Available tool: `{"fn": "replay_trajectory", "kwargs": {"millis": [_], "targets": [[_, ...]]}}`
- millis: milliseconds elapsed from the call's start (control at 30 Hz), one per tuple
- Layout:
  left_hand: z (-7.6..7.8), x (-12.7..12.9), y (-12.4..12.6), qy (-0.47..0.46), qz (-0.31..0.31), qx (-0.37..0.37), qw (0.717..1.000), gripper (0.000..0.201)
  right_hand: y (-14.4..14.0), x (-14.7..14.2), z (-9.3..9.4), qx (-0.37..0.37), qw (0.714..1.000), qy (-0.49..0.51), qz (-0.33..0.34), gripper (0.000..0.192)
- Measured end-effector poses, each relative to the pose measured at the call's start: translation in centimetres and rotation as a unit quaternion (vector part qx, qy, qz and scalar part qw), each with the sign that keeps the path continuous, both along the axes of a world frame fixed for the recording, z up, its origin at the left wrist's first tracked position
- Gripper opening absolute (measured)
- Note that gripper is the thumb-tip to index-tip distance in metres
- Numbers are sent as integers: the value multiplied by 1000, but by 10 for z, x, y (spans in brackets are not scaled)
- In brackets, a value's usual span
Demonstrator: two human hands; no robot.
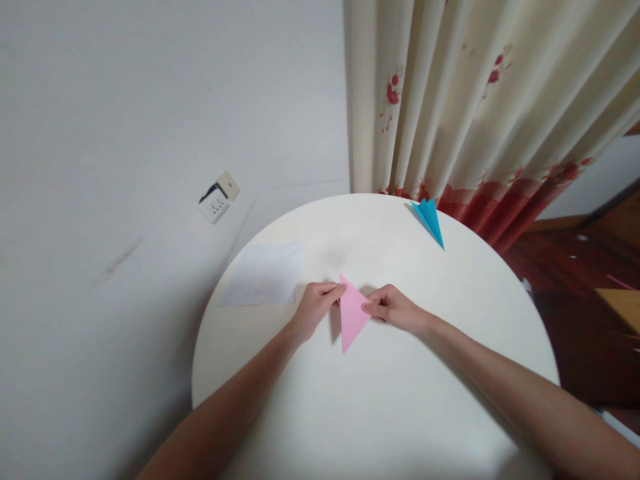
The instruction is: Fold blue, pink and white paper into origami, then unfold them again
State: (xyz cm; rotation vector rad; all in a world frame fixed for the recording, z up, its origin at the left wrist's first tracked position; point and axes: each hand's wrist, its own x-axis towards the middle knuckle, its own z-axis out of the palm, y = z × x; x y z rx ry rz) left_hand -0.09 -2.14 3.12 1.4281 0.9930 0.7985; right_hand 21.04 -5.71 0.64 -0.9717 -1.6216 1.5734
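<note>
Evidently, the pink paper triangle (pixel 353 315) is held between both hands, near the middle of the round white surface (pixel 380 407). Its upper left edge is pinched by the fingers of the left hand (pixel 315 307), thumb on top; its right corner is pinched likewise by the right hand (pixel 395 308). The fingers of both are thus closed on paper, though how those beneath are spread cannot be told. By being gripped at opposite sides, the light sheet is probably prevented from turning or springing open, and its face is left uncovered to be seen. A shadow is cast to its lower left, so it seems to be raised slightly. The white sheet (pixel 265 275) is laid flat to the left, apart from the work, perhaps so that room is left for both hands. The blue folded paper (pixel 430 223) is set near the far edge, well apart, seemingly out of the way.
</note>
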Motion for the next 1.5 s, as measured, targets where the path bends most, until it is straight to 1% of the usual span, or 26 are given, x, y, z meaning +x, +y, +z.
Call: {"fn": "replay_trajectory", "kwargs": {"millis": [100, 167, 233, 300, 367, 433, 533, 600, 700, 867, 1133, 1400, 1500], "targets": [[-3, -2, 3, -18, 41, -3, 999, 32, -2, 0, 2, -4, 999, 3, 39, 54], [-7, -4, 7, -20, 74, -1, 997, 32, -3, 1, 3, -7, 998, 0, 57, 53], [-10, -5, 10, -27, 102, 0, 994, 35, -4, 0, 3, -11, 998, 0, 61, 52], [-12, -6, 12, -52, 114, -15, 992, 39, -3, -1, 1, -12, 999, 2, 45, 52], [-12, -4, 12, -83, 101, -40, 991, 45, -1, -2, -3, -7, 1000, 4, 8, 53], [-12, -2, 8, -100, 65, -58, 991, 48, 1, -2, -7, -6, 999, 6, -39, 54], [-11, 2, 2, -96, 0, -69, 993, 47, 4, -1, -10, -11, 995, 14, -101, 56], [-12, 3, -1, -94, -28, -78, 992, 43, 5, -1, -11, -9, 993, 18, -118, 56], [-11, 4, -2, -98, -43, -87, 990, 41, 5, -1, -11, -7, 992, 20, -121, 57], [-8, 5, -3, -103, -47, -93, 989, 41, 4, -2, -13, -6, 992, 19, -124, 57], [-4, 8, -6, -105, -47, -105, 988, 47, 4, -2, -11, -4, 992, 14, -125, 57], [-7, 8, -6, -114, -46, -105, 987, 42, 6, -2, -17, 1, 992, 27, -120, 54], [-11, 7, -4, -108, -41, -85, 990, 41, 6, -2, -18, -2, 992, 19, -126, 54]]}}
